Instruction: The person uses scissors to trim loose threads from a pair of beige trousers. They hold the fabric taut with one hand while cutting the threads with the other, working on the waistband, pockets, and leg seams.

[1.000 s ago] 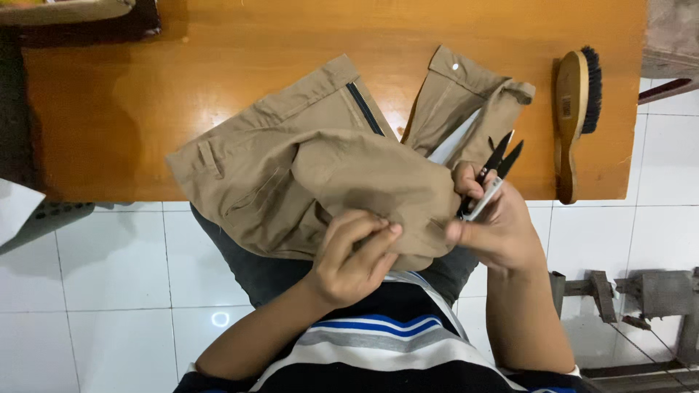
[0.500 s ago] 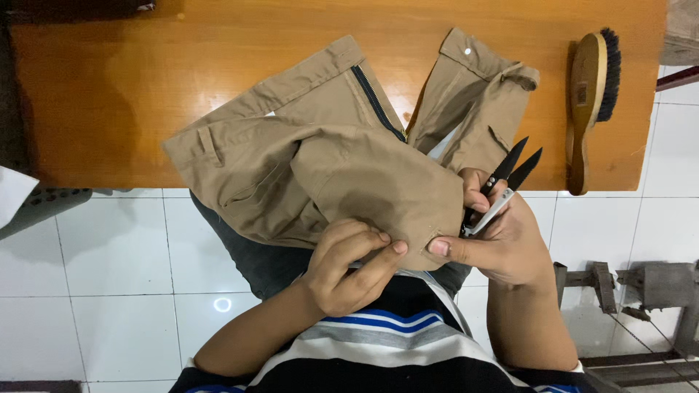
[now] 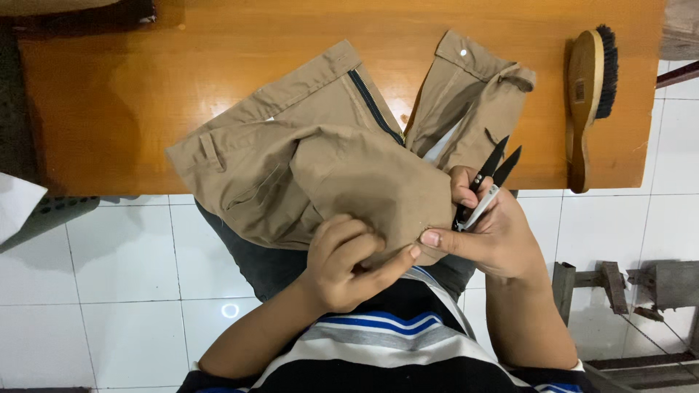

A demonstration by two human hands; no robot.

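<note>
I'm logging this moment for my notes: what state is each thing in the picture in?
Khaki trousers: unzipped, bunched, part on the table, part over the lap.
Thread snips: blades open, held in the right hand.
Left hand: fingers pinching the trouser fabric.
Wooden brush: lying on its side on the table, untouched.
</note>
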